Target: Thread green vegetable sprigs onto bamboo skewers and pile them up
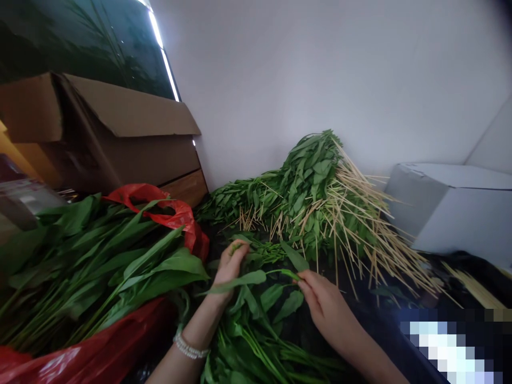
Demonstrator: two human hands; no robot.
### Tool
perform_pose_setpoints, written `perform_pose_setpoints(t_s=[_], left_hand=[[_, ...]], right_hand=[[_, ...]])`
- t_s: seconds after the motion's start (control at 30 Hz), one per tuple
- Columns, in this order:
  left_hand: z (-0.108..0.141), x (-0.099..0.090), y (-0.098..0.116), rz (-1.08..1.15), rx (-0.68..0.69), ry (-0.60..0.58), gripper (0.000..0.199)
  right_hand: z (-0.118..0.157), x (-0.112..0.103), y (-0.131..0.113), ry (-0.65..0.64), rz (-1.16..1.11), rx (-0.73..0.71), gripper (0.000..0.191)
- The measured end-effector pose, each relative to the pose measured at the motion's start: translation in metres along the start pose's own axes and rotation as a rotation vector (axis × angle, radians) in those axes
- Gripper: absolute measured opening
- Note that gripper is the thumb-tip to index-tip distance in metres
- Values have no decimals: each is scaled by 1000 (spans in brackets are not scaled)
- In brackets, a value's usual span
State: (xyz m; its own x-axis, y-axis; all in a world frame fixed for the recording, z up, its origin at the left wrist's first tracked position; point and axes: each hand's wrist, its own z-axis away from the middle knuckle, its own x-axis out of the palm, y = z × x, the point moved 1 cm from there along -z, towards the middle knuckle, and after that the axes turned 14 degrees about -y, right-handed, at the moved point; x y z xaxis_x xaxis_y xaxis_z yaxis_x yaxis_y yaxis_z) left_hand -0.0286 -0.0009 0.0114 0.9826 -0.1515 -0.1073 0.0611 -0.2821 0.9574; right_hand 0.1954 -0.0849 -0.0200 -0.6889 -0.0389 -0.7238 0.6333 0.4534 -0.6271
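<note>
Loose leafy stems (240,346) lay nearest, piled up between your forearms. Your right hand (326,301) had one leafy sprig (296,258) pinched tight between thumb and fingers, just above that pile. Your left hand (229,266) was a bit farther left, thumb and fingertips pressed together on a small green bit (237,247). Count-wise you had one beaded bracelet (191,349) on your left wrist, one red bag (100,338) of big leaves near left, one cardboard box (140,160) far left and one white box (420,205) far right. Pale sticks (368,234) in the far leafy heap (312,170)? Way too many to count, honestly.
</note>
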Motion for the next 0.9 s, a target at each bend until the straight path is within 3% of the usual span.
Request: perform_pose_setpoints(t_s=[0.23, 0.4, 0.5, 0.63, 0.73, 0.9], left_hand=[[11, 2, 10, -198, 119, -143, 19], [23, 24, 18, -565, 303, -534, 21], [30, 37, 15, -824, 402, -701, 23], [32, 43, 5, -1143, 464, -751, 27], [32, 46, 1, -1282, 475, -770, 12], [33, 48, 2, -1147, 469, -746, 12]], right_hand=[[0, 13, 4, -3, 144, -58, 22], [-2, 22, 7, -27, 458, -76, 18], [-3, 24, 4, -29, 608, -92, 15], [-3, 26, 0, -2, 763, -108, 16], [-3, 28, -2, -9, 818, -101, 22], [-4, 26, -8, -51, 597, -126, 25]])
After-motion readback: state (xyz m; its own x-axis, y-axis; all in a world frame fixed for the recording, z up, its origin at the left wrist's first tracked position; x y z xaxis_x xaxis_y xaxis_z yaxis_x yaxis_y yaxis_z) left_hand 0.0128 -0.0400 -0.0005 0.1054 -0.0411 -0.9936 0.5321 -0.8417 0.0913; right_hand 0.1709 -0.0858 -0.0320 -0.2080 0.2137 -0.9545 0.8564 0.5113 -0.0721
